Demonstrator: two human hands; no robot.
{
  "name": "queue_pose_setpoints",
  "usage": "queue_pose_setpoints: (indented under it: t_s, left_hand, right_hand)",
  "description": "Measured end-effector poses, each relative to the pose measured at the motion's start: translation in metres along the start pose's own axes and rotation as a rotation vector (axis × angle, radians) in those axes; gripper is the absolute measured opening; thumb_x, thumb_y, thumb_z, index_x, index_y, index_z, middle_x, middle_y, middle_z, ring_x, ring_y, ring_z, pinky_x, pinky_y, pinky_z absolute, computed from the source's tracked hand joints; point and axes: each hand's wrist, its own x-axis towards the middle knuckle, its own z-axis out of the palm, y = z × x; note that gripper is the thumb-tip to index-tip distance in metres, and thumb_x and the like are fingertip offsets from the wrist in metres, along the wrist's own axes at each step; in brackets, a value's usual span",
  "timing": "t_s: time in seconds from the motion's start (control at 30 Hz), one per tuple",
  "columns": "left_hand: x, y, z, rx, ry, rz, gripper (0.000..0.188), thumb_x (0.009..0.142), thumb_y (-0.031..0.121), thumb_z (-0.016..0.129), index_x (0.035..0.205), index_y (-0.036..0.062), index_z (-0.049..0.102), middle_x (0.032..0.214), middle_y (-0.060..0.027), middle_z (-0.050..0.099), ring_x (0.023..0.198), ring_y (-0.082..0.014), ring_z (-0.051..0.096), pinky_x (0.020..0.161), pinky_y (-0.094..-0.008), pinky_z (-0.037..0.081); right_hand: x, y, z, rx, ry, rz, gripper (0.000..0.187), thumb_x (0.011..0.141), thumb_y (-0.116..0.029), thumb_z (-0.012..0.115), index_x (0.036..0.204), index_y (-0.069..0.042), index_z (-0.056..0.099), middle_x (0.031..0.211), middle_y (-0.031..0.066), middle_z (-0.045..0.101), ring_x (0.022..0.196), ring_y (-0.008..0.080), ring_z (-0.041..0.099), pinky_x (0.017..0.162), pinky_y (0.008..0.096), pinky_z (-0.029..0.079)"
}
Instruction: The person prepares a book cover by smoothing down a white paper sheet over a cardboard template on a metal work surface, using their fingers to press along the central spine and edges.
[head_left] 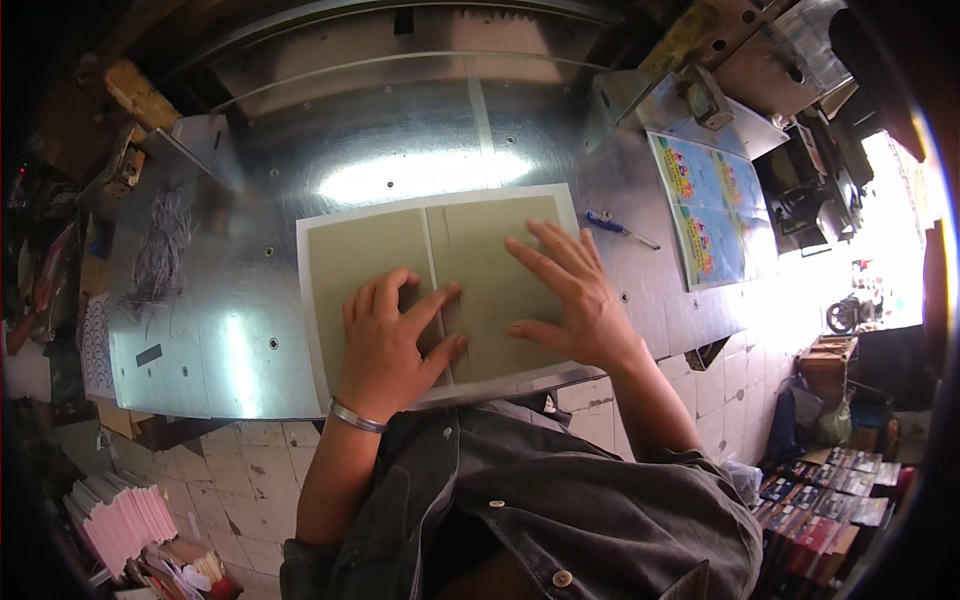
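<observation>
– How is the cover [480, 235] placed, and how might it be handled?

– It is laid flat near the front edge of the metal worktop [215, 335]; by its look, it would be found light, its two tan panels [365, 250] stiff, its white border [567, 208] thin and easily creased

– Where should it be held?

– It would best be gripped by both outer panel edges, so that the seam [431, 245] is not strained

– How are the hands set?

– Nothing is grasped: the left hand [395, 335] is rested with bent fingers by the seam, the right hand [580, 305] is spread over the right panel

– What is counted?

– One cover, one pen [624, 231], one printed sheet [715, 210] and one tangle of cord [160, 250] are seen
</observation>
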Motion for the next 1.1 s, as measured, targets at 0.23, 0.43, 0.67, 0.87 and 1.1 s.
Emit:
queue_pose_setpoints:
  t_s: [0.23,0.43,0.67,0.87,1.1]
  left_hand:
    - [0.002,-0.003,0.002,-0.009,0.034,0.043,0.059,0.089,0.044,0.090,0.144,0.0276,0.078,0.140,-0.0124,0.058,0.134,-0.0361,0.056,0.117,-0.0539,0.040]
    - [0.000,-0.002,-0.002,0.021,0.001,0.015,0.059,0.090,0.045,0.089,0.145,0.0287,0.078,0.140,-0.0121,0.058,0.133,-0.0360,0.056,0.116,-0.0530,0.041]
    - [0.002,-0.001,-0.001,0.018,0.022,0.035,0.056,0.091,0.046,0.088,0.143,0.0289,0.078,0.139,-0.0107,0.058,0.132,-0.0343,0.056,0.115,-0.0520,0.041]
    - [0.001,0.000,-0.001,0.009,0.006,0.015,0.060,0.090,0.046,0.089,0.146,0.0290,0.077,0.140,-0.0113,0.058,0.135,-0.0352,0.055,0.117,-0.0524,0.039]
    - [0.001,0.000,-0.001,0.003,0.017,0.017,0.059,0.090,0.045,0.089,0.146,0.0297,0.076,0.140,-0.0108,0.057,0.135,-0.0350,0.055,0.117,-0.0529,0.039]
  right_hand:
    - [-0.033,0.006,-0.007,-0.094,0.104,0.269,0.098,0.080,-0.046,0.095,0.164,-0.012,0.060,0.166,0.0201,0.056,0.152,0.0427,0.052,0.128,0.0580,0.037]
    - [-0.039,-0.002,-0.002,-0.174,0.201,0.371,0.082,0.082,-0.044,0.094,0.150,-0.004,0.071,0.132,0.0120,0.070,0.126,0.0328,0.063,0.109,0.0496,0.046]
    - [-0.036,-0.013,-0.004,-0.139,0.164,0.436,0.073,0.085,-0.043,0.094,0.144,-0.006,0.075,0.123,0.0095,0.073,0.121,0.0307,0.067,0.107,0.0469,0.047]
    - [-0.035,-0.008,0.000,0.115,0.206,0.529,0.062,0.085,-0.035,0.095,0.139,-0.010,0.078,0.120,0.0084,0.075,0.120,0.0314,0.070,0.109,0.0470,0.047]
    - [-0.032,-0.002,-0.001,0.321,0.282,0.578,0.053,0.087,-0.013,0.088,0.138,-0.006,0.077,0.093,0.0093,0.082,0.083,0.0219,0.077,0.084,0.0377,0.059]
